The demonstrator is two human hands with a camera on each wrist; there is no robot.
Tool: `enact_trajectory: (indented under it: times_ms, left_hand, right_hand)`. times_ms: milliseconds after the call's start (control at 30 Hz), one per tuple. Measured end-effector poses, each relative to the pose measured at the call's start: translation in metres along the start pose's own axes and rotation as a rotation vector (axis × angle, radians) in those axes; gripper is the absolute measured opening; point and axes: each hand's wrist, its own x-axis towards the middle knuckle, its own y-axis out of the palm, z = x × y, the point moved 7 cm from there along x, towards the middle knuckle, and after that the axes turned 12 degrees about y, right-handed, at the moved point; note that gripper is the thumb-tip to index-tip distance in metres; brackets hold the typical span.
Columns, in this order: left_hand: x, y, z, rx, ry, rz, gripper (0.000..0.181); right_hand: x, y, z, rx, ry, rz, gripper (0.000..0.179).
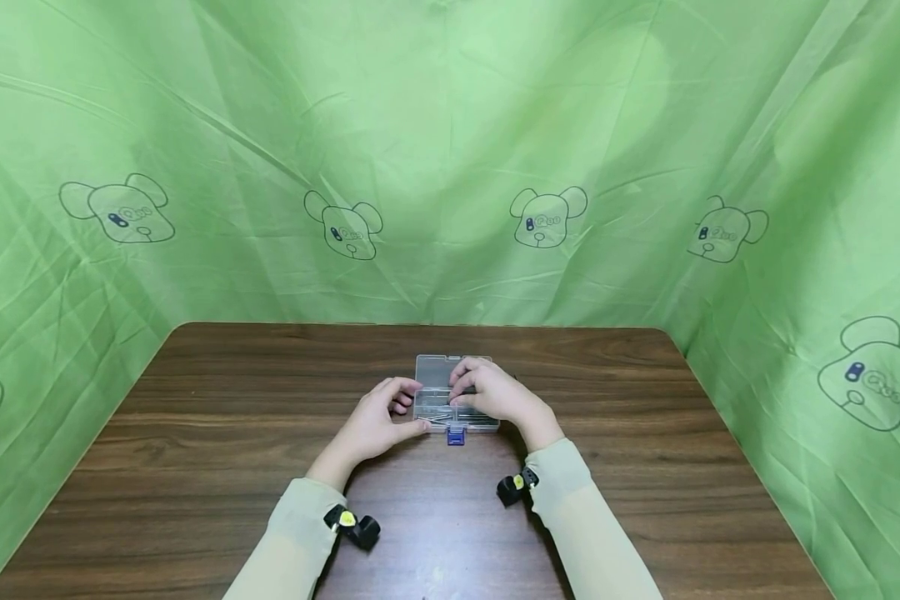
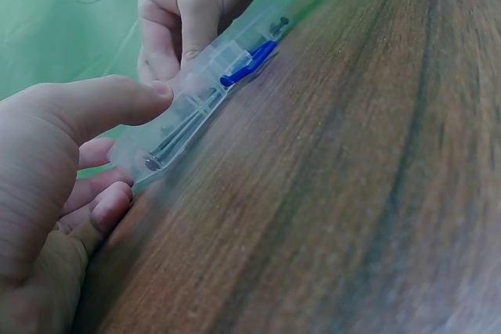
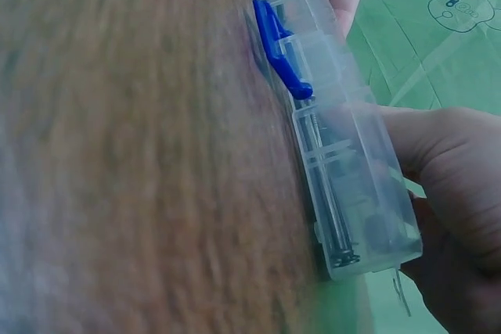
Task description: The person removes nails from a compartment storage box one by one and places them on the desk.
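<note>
A green cloth (image 1: 420, 125) is hung behind and around the sides of the surface (image 1: 195, 467), presumably so that the background is kept uniform. The left hand (image 1: 378, 427) is set at the left end of the clear box (image 3: 340, 111); its grip is clamped on that end between thumb and fingers, apparently so that sliding is prevented. The right hand (image 1: 498, 392) is held over the right half of the box with fingers bent down into a rear compartment; whether anything is pinched there cannot be told, as the fingertips are hidden. The box itself is placed between both hands on the middle of the surface, probably so that it can be reached equally from either side. Its lid (image 1: 431, 371) is laid back on the far side, where access to the compartments is not obstructed. The blue latch (image 1: 456, 436) is left unfastened at the near edge. Slim metal nails or screws (image 3: 329, 185) are laid lengthwise in the front compartments, likely because they are best fitted that way.
</note>
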Motion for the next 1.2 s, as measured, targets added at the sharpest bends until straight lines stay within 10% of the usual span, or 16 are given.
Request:
enact_trajectory:
  times_ms: [567, 1200]
  left_hand:
    - [-0.001, 0.0, 0.001, -0.012, -0.015, -0.002, 0.061]
    - [0.001, 0.0, 0.001, -0.004, -0.027, -0.009, 0.068]
  right_hand:
    - [-0.005, -0.007, -0.001, 0.113, -0.084, -0.038, 0.007]
    - [-0.008, -0.023, -0.008, 0.343, 0.094, -0.076, 0.016]
